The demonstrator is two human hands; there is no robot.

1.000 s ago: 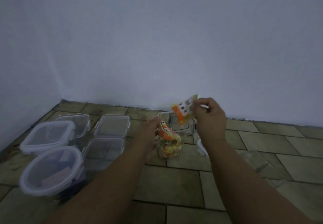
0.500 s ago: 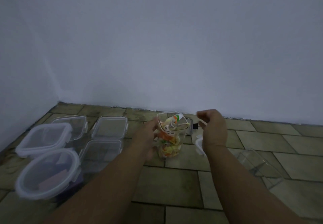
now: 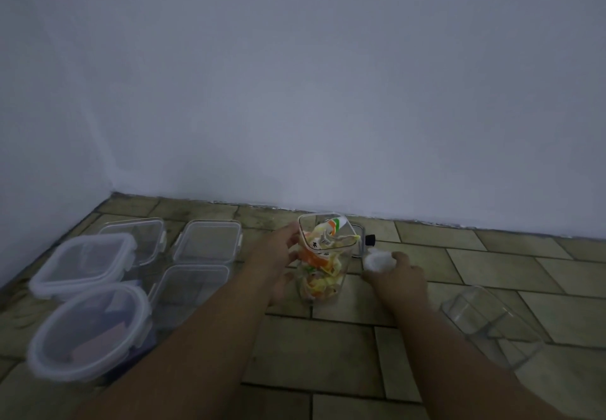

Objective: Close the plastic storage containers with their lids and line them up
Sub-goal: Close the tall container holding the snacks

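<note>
Your left hand (image 3: 278, 265) grasps the tall clear container (image 3: 323, 262) by its left wall; the container stands upright on the tiled floor (image 3: 328, 337), long axis vertical, mouth open at the top, and packed with crumpled orange, yellow and white wrappers (image 3: 319, 255). Your right hand (image 3: 398, 277) sits just to the right of the container, low to the floor, its grip curled over a white lid (image 3: 377, 259); whether the fingers have fully clamped it or only rest on it cannot be told from this view. The relation that governs the coming move is this: the lid lies to the right of the container and below its rim, so the lid must likely travel up and to the left to reach the mouth. The right hand is the nearer one for that travel, while the left hand is placed to steady the body against tipping. Note that some wrappers stand at or near the rim and may obstruct seating. A small black cap (image 3: 370, 240) lies just behind the lid, near the wall. An empty clear container (image 3: 488, 324) lies tilted on its side well to the right. At the left, two lidded containers (image 3: 88, 331) and three clear tubs (image 3: 206, 242) stand grouped together.
</note>
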